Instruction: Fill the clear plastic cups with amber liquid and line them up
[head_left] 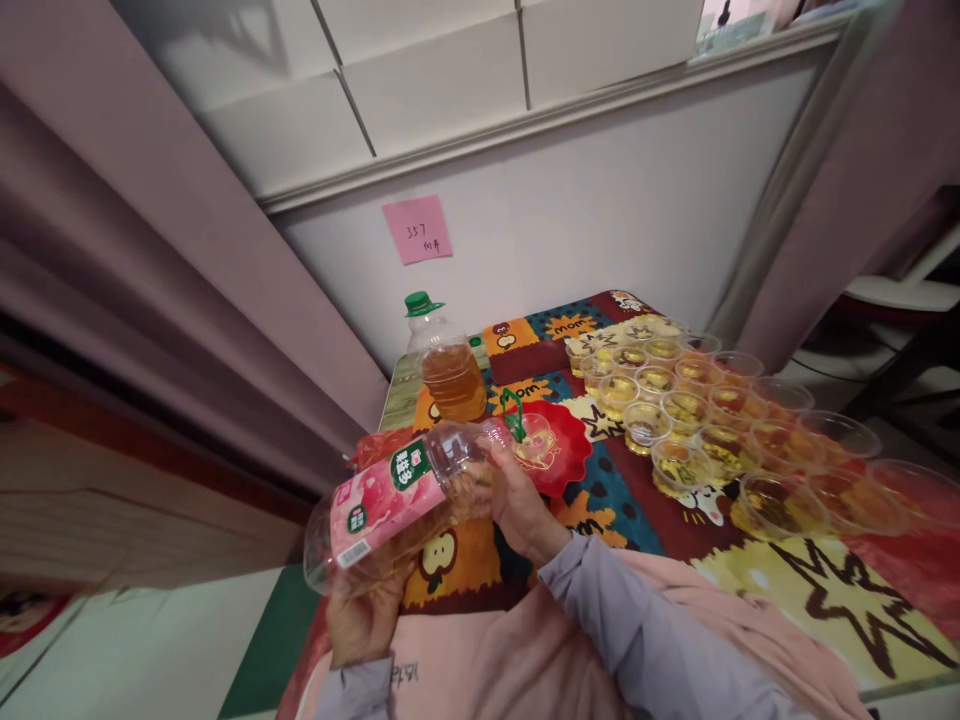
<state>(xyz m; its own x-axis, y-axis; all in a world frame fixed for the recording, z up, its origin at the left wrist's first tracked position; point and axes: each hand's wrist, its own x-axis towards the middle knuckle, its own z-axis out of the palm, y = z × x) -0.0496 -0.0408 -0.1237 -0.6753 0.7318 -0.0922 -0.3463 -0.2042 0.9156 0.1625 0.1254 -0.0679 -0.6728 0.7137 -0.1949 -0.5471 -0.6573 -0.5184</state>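
A large clear plastic juice bottle point(390, 500) with a pink label lies tilted across my front, its neck up to the right. My right hand point(521, 505) is closed around the bottle near its neck. From below, my left hand point(367, 615) supports the base end, its fingers partly hidden by the bottle. Some amber liquid shows inside. Just beyond the neck, a clear plastic cup point(541, 440) sits on a red scalloped plate point(574, 455). A green plastic loop point(513, 412) stands by the bottle mouth; what it belongs to is unclear.
Behind stands another bottle point(454, 380) of amber juice with a green cap point(422, 304). Many clear cups point(682, 410) of yellow liquid crowd the right of the patterned tablecloth point(622, 500). A pink note point(418, 230) is on the wall; a curtain point(225, 300) hangs at left.
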